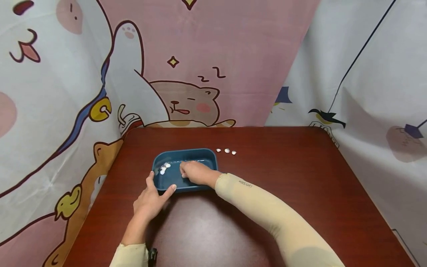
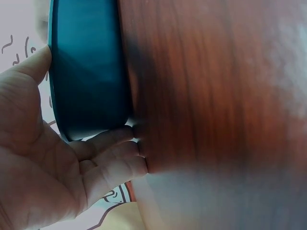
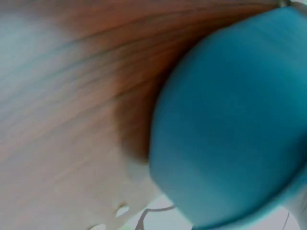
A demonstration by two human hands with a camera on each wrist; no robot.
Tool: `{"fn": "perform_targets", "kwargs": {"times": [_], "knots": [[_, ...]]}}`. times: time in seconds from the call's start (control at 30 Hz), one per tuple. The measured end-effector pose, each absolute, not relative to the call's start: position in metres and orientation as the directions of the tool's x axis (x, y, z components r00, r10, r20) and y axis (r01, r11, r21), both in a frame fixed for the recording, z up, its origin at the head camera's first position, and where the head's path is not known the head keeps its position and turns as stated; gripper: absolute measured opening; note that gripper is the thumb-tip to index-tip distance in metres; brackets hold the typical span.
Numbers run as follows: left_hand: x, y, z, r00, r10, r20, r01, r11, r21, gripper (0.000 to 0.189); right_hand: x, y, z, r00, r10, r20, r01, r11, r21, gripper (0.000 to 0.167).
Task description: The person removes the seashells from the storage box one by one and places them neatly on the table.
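A dark blue plastic tub (image 1: 183, 151) stands on the table. My left hand (image 1: 148, 200) grips its near left corner, the thumb at the near side and the fingers against the left end. The left wrist view shows those fingers on the outside of the tub wall. My right hand (image 1: 199, 173) reaches over the near right rim into the tub, fingers curled downward; I cannot tell whether they pinch anything. Several small white shell-like pieces (image 1: 163, 171) lie together at the tub's left end. In the right wrist view the tub's outer wall (image 3: 230, 115) hides the right fingers.
Three more small white pieces (image 1: 227, 150) lie in a row on the reddish-brown table (image 1: 283, 167), just beyond the tub's far right corner. Behind the table and along both sides hangs a cartoon-printed cloth (image 1: 250, 66).
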State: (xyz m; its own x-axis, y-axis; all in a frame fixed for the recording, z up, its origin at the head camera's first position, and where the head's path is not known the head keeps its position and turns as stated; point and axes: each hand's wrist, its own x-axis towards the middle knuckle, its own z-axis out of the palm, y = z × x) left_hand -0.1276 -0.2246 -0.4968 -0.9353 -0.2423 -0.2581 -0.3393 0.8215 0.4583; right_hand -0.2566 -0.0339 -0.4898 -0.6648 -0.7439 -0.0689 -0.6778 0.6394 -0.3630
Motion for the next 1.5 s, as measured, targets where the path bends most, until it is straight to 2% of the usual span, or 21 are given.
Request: {"fn": "perform_targets", "kwargs": {"times": [0.13, 0.27, 0.33, 0.43, 0.53, 0.7, 0.83, 1.0, 1.13, 1.37, 1.5], "knots": [[-0.127, -0.225, -0.497, -0.935, -0.245, -0.258, -0.341, 0.821, 0.458, 0.125, -0.262, -0.010, -0.477, -0.676, -0.726, 0.125, -0.690, 0.565, -0.452, 0.008], [-0.127, -0.225, -0.498, -0.935, -0.253, -0.249, -0.343, 0.822, 0.454, 0.125, -0.270, 0.029, -0.456, -0.675, -0.671, 0.306, -0.718, 0.503, -0.481, 0.011], [-0.128, -0.225, -0.499, -0.936, -0.254, -0.245, -0.342, 0.822, 0.455, 0.125, -0.275, 0.054, -0.451, -0.684, -0.625, 0.375, -0.721, 0.505, -0.474, 0.012], [-0.128, -0.226, -0.500, -0.938, -0.251, -0.240, -0.337, 0.823, 0.457, 0.125, -0.285, 0.092, -0.453, -0.731, -0.540, 0.417, -0.682, 0.580, -0.444, 0.013], [-0.128, -0.227, -0.500, -0.938, -0.253, -0.239, -0.338, 0.824, 0.455, 0.125, -0.294, 0.125, -0.463, -0.804, -0.467, 0.367, -0.590, 0.702, -0.400, 0.012], [-0.126, -0.230, -0.500, -0.933, -0.263, -0.246, -0.350, 0.824, 0.446, 0.124, -0.302, 0.159, -0.483, -0.895, -0.402, 0.195, -0.444, 0.847, -0.292, 0.011], [-0.127, -0.229, -0.500, -0.933, -0.257, -0.252, -0.348, 0.824, 0.448, 0.126, -0.305, 0.167, -0.500, -0.923, -0.378, 0.072, -0.385, 0.900, -0.204, 0.010], [-0.128, -0.225, -0.498, -0.933, -0.254, -0.256, -0.348, 0.822, 0.452, 0.126, -0.308, 0.163, -0.514, -0.923, -0.384, 0.029, -0.385, 0.914, -0.131, 0.013], [-0.128, -0.224, -0.497, -0.932, -0.258, -0.253, -0.350, 0.819, 0.454, 0.124, -0.313, 0.153, -0.516, -0.925, -0.378, 0.029, -0.378, 0.916, -0.136, 0.014], [-0.129, -0.225, -0.499, -0.937, -0.257, -0.236, -0.340, 0.824, 0.453, 0.124, -0.326, 0.144, -0.520, -0.967, -0.255, 0.027, -0.254, 0.938, -0.235, 0.011], [-0.128, -0.225, -0.500, -0.937, -0.258, -0.235, -0.340, 0.824, 0.452, 0.124, -0.331, 0.144, -0.523, -0.974, -0.226, 0.027, -0.225, 0.938, -0.265, 0.013]]}}
